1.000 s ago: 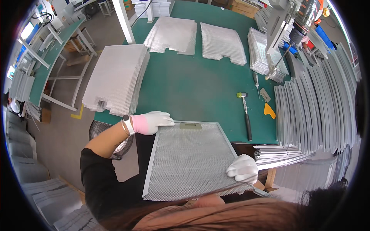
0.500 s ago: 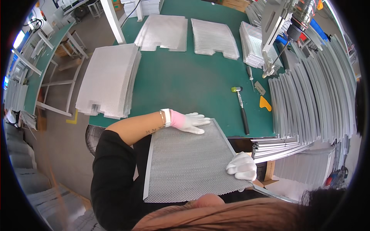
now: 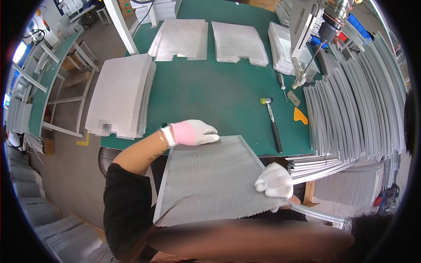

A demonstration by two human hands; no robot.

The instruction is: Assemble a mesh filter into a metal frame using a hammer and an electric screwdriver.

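Observation:
A grey metal mesh panel (image 3: pixel 210 175) with a thin aluminium frame along its left, far and right edges leans against the table's near edge, tilted down toward my body. My left hand (image 3: pixel 197 133), in a white glove with a pink cuff, is on its far edge left of the middle. The left fingers are drawn together over that edge, with the thumb on the near side. My right hand (image 3: pixel 275 180), in a white glove, is closed around the right edge near the lower corner. From beneath it a loose-ended metal frame strip (image 3: pixel 318 215) sticks out to the lower right.
On the green table (image 3: pixel 197 92) lie a mallet (image 3: pixel 274 125), screwdriver (image 3: pixel 282 83), orange scraper (image 3: pixel 300 116) and stacks of mesh sheets (image 3: pixel 118 92). A power tool (image 3: pixel 331 30) hangs at the far right. Many metal frame strips (image 3: pixel 351 105) line the right side.
My left hand has slid left along the far edge, its spread fingers drawing together. The panel's near-left corner has swung slightly left. My right hand keeps its hold.

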